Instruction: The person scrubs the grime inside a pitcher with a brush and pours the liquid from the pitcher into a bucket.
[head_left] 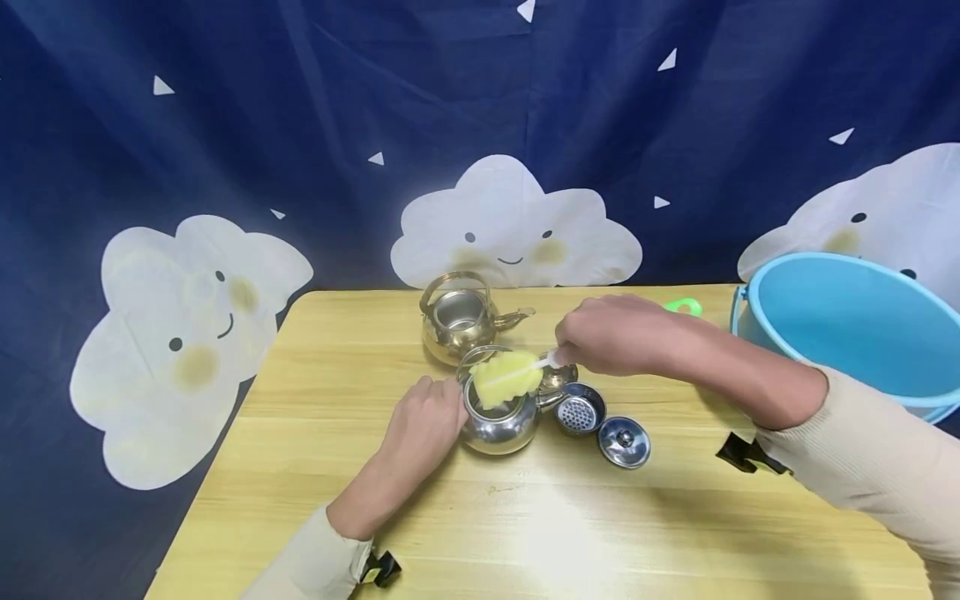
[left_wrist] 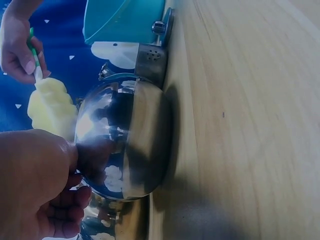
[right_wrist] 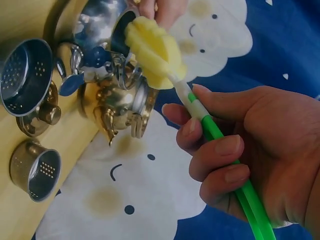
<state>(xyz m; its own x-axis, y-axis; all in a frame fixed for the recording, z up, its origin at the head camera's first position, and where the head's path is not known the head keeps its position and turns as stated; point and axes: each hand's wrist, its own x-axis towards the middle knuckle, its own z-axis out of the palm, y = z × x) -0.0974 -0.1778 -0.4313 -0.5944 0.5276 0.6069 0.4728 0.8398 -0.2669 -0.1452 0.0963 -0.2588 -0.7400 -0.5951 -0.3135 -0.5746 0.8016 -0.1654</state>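
Observation:
My right hand (head_left: 611, 335) grips a sponge brush, its green handle (right_wrist: 220, 137) running through the curled fingers. The yellow sponge head (head_left: 508, 379) is at the open mouth of a silver teapot (head_left: 498, 437); in the right wrist view it overlaps the rim. On the teapot's left side, my left hand (head_left: 423, 421) holds it near the rim, fingers curled in the left wrist view (left_wrist: 40, 180). Just behind stands a gold teapot (head_left: 457, 329), lidless. Right of the silver spout are a perforated strainer (head_left: 579, 410), a silver lid (head_left: 624, 442) and a gold lid (head_left: 558, 377).
A large light blue bucket (head_left: 847, 321) stands at the table's right side. A second strainer (right_wrist: 36, 170) lies by the gold lid, hidden in the head view. Behind the wooden table (head_left: 300, 467) hangs a dark blue curtain (head_left: 337, 100) with clouds.

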